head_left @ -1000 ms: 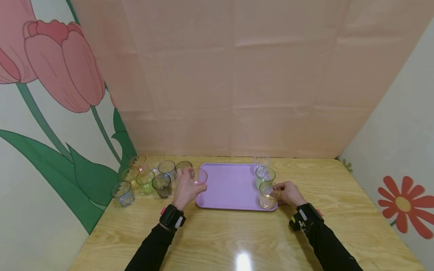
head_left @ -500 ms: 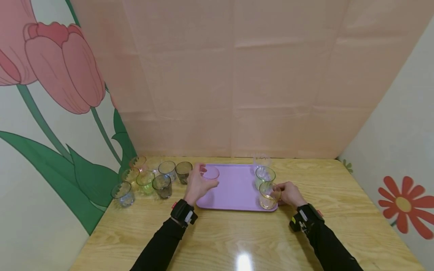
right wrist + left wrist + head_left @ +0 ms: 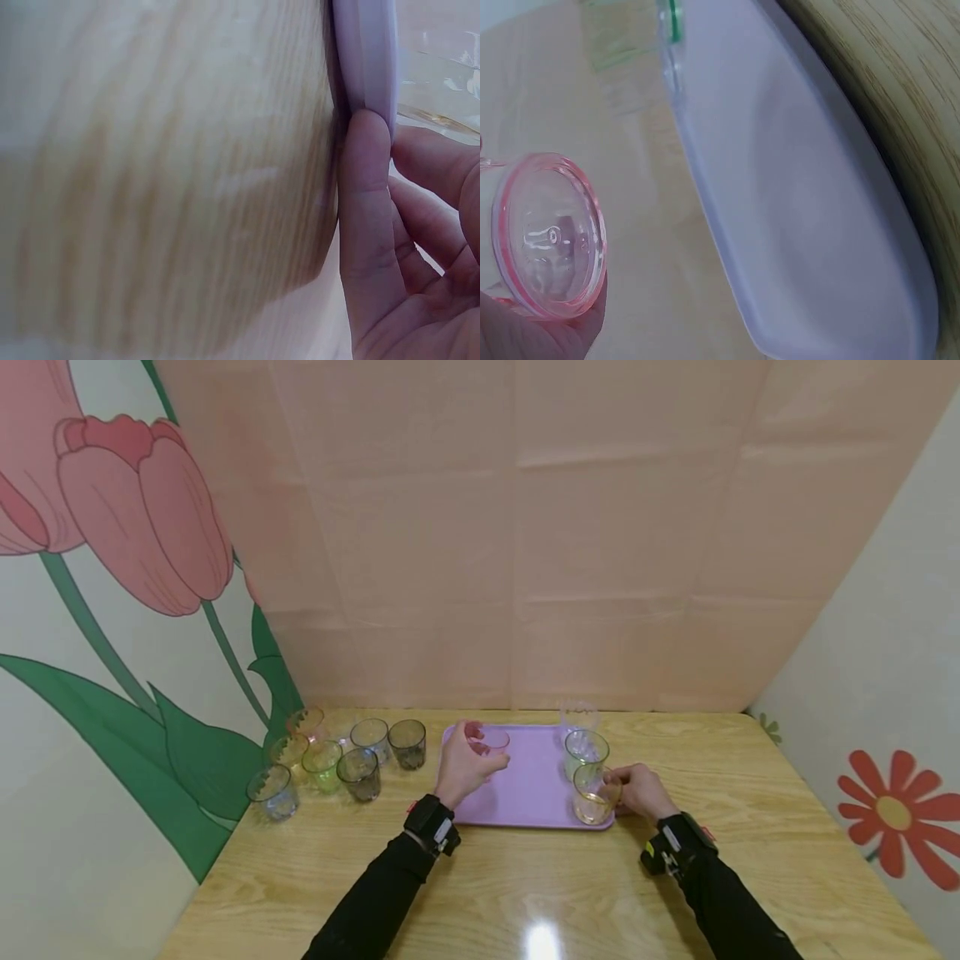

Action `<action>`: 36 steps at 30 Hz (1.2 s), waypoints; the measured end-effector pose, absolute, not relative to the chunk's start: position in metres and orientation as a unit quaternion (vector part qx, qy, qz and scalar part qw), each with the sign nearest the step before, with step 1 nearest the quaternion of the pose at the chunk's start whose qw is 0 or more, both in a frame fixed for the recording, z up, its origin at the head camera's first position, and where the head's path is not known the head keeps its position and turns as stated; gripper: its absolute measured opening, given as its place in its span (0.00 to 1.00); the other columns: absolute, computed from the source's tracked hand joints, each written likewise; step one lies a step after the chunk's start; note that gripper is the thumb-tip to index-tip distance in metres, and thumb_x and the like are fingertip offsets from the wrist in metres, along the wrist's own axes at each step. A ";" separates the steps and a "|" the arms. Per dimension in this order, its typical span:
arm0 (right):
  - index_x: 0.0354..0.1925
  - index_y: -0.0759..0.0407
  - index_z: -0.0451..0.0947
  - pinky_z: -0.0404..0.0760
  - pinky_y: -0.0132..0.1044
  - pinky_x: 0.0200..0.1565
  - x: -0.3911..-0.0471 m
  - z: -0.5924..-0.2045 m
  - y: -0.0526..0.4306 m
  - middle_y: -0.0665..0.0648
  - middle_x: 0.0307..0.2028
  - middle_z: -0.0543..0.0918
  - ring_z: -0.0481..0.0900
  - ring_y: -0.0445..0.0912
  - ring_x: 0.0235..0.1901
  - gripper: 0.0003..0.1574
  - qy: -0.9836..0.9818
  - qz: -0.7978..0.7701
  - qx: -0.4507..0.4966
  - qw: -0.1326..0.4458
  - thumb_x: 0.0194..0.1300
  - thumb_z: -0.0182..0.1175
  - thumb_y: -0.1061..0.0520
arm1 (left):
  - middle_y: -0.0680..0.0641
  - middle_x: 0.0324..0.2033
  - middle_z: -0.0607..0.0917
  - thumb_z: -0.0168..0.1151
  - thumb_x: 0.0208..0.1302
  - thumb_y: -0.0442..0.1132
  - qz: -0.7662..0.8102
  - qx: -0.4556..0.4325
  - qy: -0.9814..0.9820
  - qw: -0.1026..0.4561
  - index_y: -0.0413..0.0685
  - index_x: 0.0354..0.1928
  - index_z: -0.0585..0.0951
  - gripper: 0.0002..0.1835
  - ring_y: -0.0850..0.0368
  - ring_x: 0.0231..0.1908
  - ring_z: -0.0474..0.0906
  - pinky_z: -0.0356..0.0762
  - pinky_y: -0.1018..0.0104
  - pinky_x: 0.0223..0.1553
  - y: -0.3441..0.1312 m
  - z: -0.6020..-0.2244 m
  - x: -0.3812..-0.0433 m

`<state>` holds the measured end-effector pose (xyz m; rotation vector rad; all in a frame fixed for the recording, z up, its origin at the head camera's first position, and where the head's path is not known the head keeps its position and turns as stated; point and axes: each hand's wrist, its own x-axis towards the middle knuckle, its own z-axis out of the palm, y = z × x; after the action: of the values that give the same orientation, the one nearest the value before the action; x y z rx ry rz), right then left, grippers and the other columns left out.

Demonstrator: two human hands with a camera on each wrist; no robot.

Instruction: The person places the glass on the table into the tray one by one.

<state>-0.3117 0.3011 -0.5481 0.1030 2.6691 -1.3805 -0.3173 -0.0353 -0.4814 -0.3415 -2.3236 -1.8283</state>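
Observation:
In the head view my left hand (image 3: pixel 467 768) grips a pink glass (image 3: pixel 495 741) over the left half of a lilac tray (image 3: pixel 517 821). The left wrist view shows the pink glass's round base (image 3: pixel 551 236) raised beside the tray, with fingers behind and below it. My right hand (image 3: pixel 639 789) is at the tray's near right corner. Seen from the right wrist, its thumb (image 3: pixel 369 161) and forefinger pinch the tray's rim (image 3: pixel 367 52). Right by those fingers stands a yellow glass (image 3: pixel 592 810). A green glass (image 3: pixel 585 760) and a clear glass (image 3: pixel 579 718) stand behind it along the right side.
Several glasses cluster on the wooden table (image 3: pixel 480 893) left of the tray, among them a brown glass (image 3: pixel 407 747), a grey glass (image 3: pixel 360 781), a light green glass (image 3: pixel 322 768) and a bluish glass (image 3: pixel 276 793). A pink-beige sheet (image 3: pixel 517 568) hangs behind the table.
My left hand has carried the pink glass rightward, from the tray's left edge to over the tray, uncovering the brown glass. The right hand has stayed at the tray's corner.

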 end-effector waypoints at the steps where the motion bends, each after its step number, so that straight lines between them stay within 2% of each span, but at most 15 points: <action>1: 0.53 0.71 0.83 0.87 0.40 0.32 -0.312 -0.548 0.301 0.65 0.43 0.82 0.83 0.46 0.32 0.22 0.885 -0.459 0.033 0.067 0.61 0.71 0.62 | 0.34 0.50 0.80 0.79 0.45 0.39 -0.617 -0.118 -0.773 0.084 0.35 0.61 0.72 0.40 0.42 0.45 0.82 0.83 0.61 0.41 -0.033 -0.481 -0.318; 9: 0.54 0.72 0.82 0.87 0.41 0.32 -0.310 -0.550 0.301 0.67 0.45 0.83 0.83 0.46 0.33 0.24 0.887 -0.455 0.035 0.070 0.62 0.70 0.61 | 0.36 0.48 0.85 0.80 0.44 0.37 -0.632 -0.136 -0.756 0.105 0.37 0.60 0.72 0.40 0.46 0.45 0.83 0.82 0.59 0.45 -0.012 -0.486 -0.324; 14: 0.52 0.76 0.81 0.87 0.43 0.31 -0.308 -0.554 0.300 0.66 0.39 0.84 0.84 0.46 0.29 0.23 0.868 -0.491 0.014 0.070 0.61 0.70 0.63 | 0.38 0.49 0.84 0.81 0.45 0.38 -0.624 -0.124 -0.766 0.093 0.42 0.60 0.73 0.38 0.45 0.46 0.83 0.82 0.62 0.45 -0.003 -0.491 -0.327; 23: 0.52 0.76 0.81 0.86 0.41 0.29 -0.313 -0.550 0.303 0.65 0.39 0.83 0.83 0.44 0.27 0.23 0.871 -0.486 -0.001 0.065 0.63 0.69 0.62 | 0.51 0.41 0.84 0.81 0.46 0.38 -0.621 -0.102 -0.768 0.117 0.44 0.57 0.74 0.35 0.52 0.44 0.83 0.81 0.64 0.46 0.011 -0.487 -0.347; 27: 0.50 0.74 0.82 0.87 0.41 0.30 -0.317 -0.546 0.301 0.61 0.37 0.83 0.83 0.44 0.28 0.20 0.871 -0.487 0.013 0.069 0.62 0.70 0.62 | 0.50 0.41 0.83 0.81 0.45 0.35 -0.651 -0.091 -0.743 0.125 0.44 0.55 0.74 0.34 0.48 0.46 0.82 0.81 0.57 0.49 0.017 -0.485 -0.357; 30: 0.50 0.74 0.82 0.87 0.41 0.30 -0.317 -0.545 0.300 0.61 0.37 0.83 0.83 0.45 0.28 0.21 0.872 -0.484 0.022 0.069 0.62 0.70 0.62 | 0.48 0.43 0.82 0.79 0.43 0.33 -0.664 -0.086 -0.731 0.135 0.43 0.56 0.74 0.36 0.47 0.48 0.80 0.80 0.51 0.52 0.022 -0.484 -0.361; 33: 0.52 0.73 0.82 0.86 0.41 0.31 -0.315 -0.546 0.300 0.62 0.38 0.83 0.82 0.45 0.29 0.22 0.877 -0.474 0.028 0.075 0.63 0.70 0.60 | 0.48 0.44 0.82 0.79 0.42 0.31 -0.672 -0.085 -0.722 0.138 0.44 0.58 0.73 0.37 0.51 0.48 0.79 0.78 0.47 0.55 0.028 -0.487 -0.363; 36: 0.51 0.72 0.83 0.86 0.41 0.31 -0.314 -0.547 0.301 0.60 0.38 0.82 0.82 0.45 0.29 0.21 0.878 -0.470 0.030 0.081 0.63 0.70 0.59 | 0.47 0.44 0.82 0.78 0.42 0.30 -0.681 -0.085 -0.714 0.135 0.44 0.58 0.72 0.38 0.54 0.47 0.77 0.78 0.47 0.55 0.033 -0.488 -0.363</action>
<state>-0.3143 0.3009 -0.5474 0.0892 2.6256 -1.4042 -0.3631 0.0331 -0.4877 -0.2475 -2.0692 -1.9743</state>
